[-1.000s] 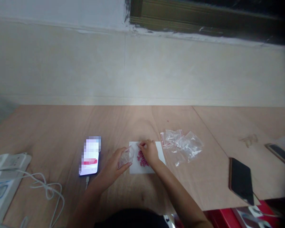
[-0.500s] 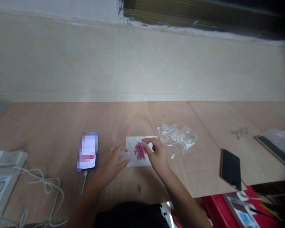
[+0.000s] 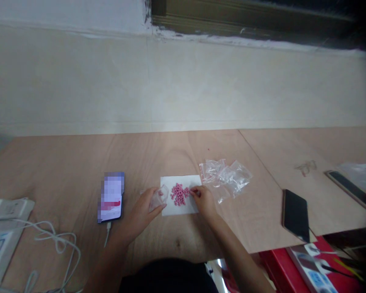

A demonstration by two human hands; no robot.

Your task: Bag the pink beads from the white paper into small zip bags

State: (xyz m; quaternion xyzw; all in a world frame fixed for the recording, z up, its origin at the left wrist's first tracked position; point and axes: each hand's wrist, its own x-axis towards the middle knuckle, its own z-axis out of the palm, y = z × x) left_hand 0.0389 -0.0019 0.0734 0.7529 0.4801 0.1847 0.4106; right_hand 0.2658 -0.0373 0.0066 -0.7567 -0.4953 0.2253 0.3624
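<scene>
A loose heap of small round pink beads point(image 3: 178, 194) lies on a white sheet of paper point(image 3: 166, 209) on the wooden table. My left hand point(image 3: 144, 207) is closed round a small clear plastic bag point(image 3: 157, 198) at the paper's left edge, the bag's mouth facing the beads. A pink spot or two shows at the bag. At the right side of the heap, my right hand point(image 3: 203, 200) has thumb and fingertips pinched together, touching the outermost beads. Whatever is between those fingertips is too small to make out.
Several clear zip bags point(image 3: 227, 177) lie right of the paper. A lit phone point(image 3: 111, 197) on a charging cable is at left, near a power strip point(image 3: 10, 228) with tangled white cable point(image 3: 61, 236). Two dark phones point(image 3: 295, 213) lie at right, above a red surface point(image 3: 276, 264).
My right hand has drawn back to the right and lower, from over the heap to its right edge. Some beads now stretch rightward from the heap. My left hand still holds the bag.
</scene>
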